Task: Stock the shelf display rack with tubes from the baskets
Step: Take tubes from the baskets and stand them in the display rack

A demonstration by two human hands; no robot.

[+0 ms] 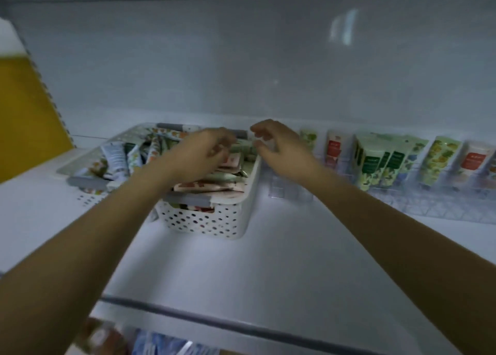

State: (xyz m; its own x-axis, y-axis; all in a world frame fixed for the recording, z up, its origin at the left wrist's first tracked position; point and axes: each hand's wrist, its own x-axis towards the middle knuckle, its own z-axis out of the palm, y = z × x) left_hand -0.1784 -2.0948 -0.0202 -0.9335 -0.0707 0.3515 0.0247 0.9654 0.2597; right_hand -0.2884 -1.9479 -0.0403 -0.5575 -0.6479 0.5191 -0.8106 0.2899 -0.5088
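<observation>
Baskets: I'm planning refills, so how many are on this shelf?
2. One white perforated basket stands in the middle; the second basket stands beside it on the left. More could lie outside the view.

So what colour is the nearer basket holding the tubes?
White basket, dotted with round holes, with a grey handle; head view shows it.

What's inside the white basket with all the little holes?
Lots of tubes lie piled inside the basket, red-patterned and green ones. The left hand is over the pile and hides some. Most of what lies lower down is covered by the top tubes.
</observation>
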